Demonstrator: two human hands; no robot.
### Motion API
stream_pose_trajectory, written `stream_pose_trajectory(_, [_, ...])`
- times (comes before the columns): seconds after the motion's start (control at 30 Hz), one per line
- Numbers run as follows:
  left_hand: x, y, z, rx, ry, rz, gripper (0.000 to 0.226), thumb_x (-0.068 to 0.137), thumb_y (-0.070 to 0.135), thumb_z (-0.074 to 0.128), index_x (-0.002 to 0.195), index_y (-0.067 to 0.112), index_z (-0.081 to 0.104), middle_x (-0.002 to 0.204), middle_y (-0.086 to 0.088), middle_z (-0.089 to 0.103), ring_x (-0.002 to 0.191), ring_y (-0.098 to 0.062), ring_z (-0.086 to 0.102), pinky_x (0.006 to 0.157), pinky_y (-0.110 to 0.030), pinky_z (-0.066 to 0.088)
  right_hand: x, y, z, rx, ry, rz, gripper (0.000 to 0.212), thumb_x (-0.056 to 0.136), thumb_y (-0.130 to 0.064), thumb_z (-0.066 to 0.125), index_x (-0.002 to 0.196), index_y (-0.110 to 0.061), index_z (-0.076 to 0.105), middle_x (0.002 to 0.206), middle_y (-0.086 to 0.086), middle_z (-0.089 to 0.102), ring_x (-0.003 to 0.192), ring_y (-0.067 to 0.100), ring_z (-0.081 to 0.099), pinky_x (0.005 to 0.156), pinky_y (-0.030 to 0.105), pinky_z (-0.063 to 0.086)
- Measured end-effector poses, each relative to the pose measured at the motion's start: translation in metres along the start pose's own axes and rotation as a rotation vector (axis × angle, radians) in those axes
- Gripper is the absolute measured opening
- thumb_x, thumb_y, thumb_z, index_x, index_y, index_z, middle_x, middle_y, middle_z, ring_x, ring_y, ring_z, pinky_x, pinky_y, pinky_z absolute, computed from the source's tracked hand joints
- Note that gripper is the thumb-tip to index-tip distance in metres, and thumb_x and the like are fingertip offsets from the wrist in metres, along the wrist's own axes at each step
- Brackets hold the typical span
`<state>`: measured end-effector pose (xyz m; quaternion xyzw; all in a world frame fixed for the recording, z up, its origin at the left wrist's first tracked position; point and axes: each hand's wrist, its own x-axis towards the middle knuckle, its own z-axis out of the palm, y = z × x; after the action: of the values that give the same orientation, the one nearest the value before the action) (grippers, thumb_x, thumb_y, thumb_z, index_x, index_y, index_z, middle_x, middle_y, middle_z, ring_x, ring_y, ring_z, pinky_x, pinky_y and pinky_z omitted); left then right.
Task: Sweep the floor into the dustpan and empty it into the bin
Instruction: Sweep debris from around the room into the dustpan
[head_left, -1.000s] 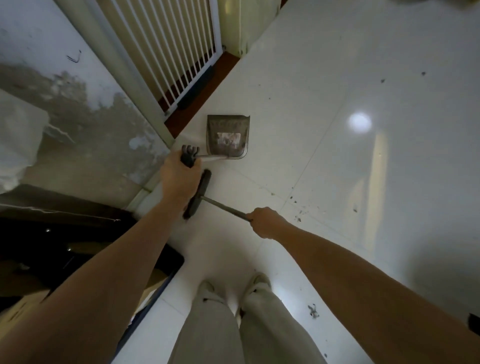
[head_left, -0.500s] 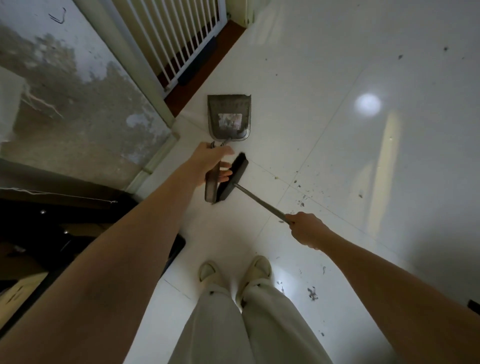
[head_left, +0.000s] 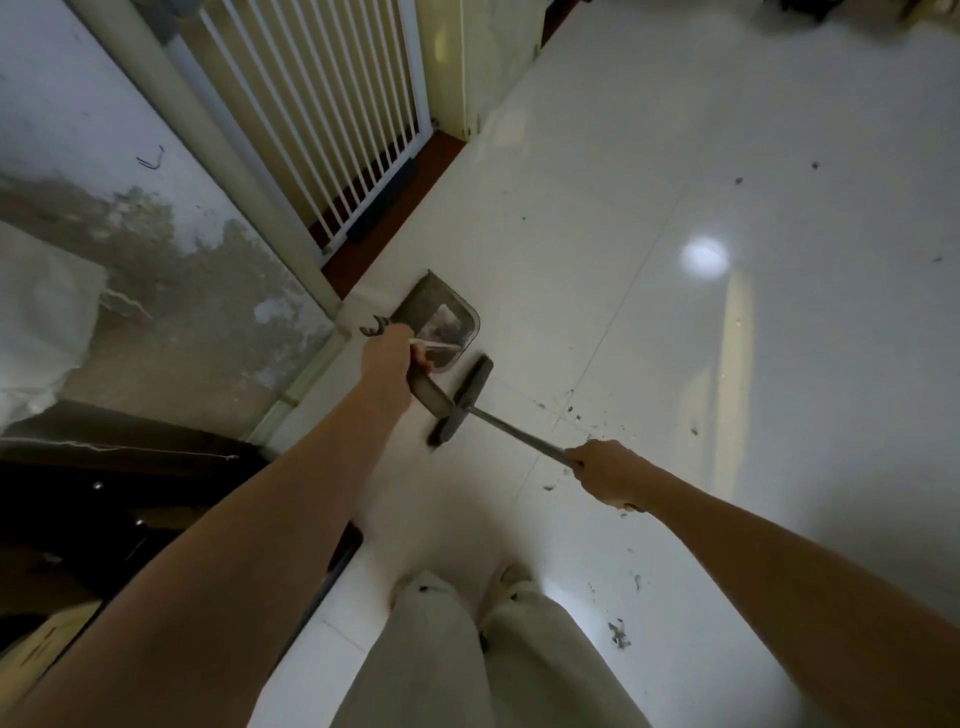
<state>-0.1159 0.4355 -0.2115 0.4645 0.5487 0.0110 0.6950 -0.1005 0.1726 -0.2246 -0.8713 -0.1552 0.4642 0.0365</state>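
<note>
Sweeping underway: left hand gripping dustpan handle, right hand gripping broom; debris still lying on floor, bin emptying pending.

Glossy white tiled floor bears the grey dustpan, broom head and scattered dark debris.

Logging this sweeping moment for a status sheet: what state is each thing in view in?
Dustpan: on the floor, holding some debris.
Broom: head down beside the dustpan.
Left hand: grips the dustpan's handle.
Right hand: grips the broom's handle.
Floor: dirt specks scattered, unswept.
White barred gate: closed or ajar, cannot tell.
</note>
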Motion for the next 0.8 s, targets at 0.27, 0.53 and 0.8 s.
stream_pose_trajectory(0.27, [0.013, 0.054, 0.011, 0.155, -0.122, -0.011, 0.039, 0.1, 0.005, 0.037, 0.062, 0.014, 0.032, 0.032, 0.005, 0.031, 0.028, -0.008, 0.028, 0.038, -0.022, 0.03, 0.072, -0.09, 0.004, -0.073, -0.011, -0.138, 0.027, 0.097, -0.013, 0.043, 0.118, -0.008, 0.059, 0.082, 0.001, 0.055, 0.057, 0.011, 0.05, 0.047, 0.021, 0.037])
stream_pose_trajectory(0.53, [0.085, 0.139, -0.014, 0.364, -0.115, 0.222, 0.027, 0.093, 0.014, 0.057, 0.067, 0.012, 0.047, 0.056, -0.002, 0.046, 0.042, -0.011, 0.044, 0.042, -0.021, 0.04, 0.132, -0.134, -0.027, -0.157, 0.011, -0.043, 0.034, 0.095, -0.012, 0.044, 0.127, -0.014, 0.056, 0.09, 0.002, 0.058, 0.071, 0.015, 0.054, 0.059, 0.025, 0.045])
stream_pose_trajectory(0.8, [0.118, 0.219, 0.003, 0.458, -0.049, 0.359, 0.029, 0.094, 0.024, 0.061, 0.069, 0.012, 0.053, 0.057, 0.001, 0.047, 0.037, -0.005, 0.039, 0.037, -0.018, 0.033, 0.123, -0.135, -0.074, -0.182, 0.058, 0.074, 0.029, 0.097, -0.011, 0.043, 0.124, -0.008, 0.053, 0.086, 0.0, 0.054, 0.067, 0.011, 0.052, 0.058, 0.021, 0.044])
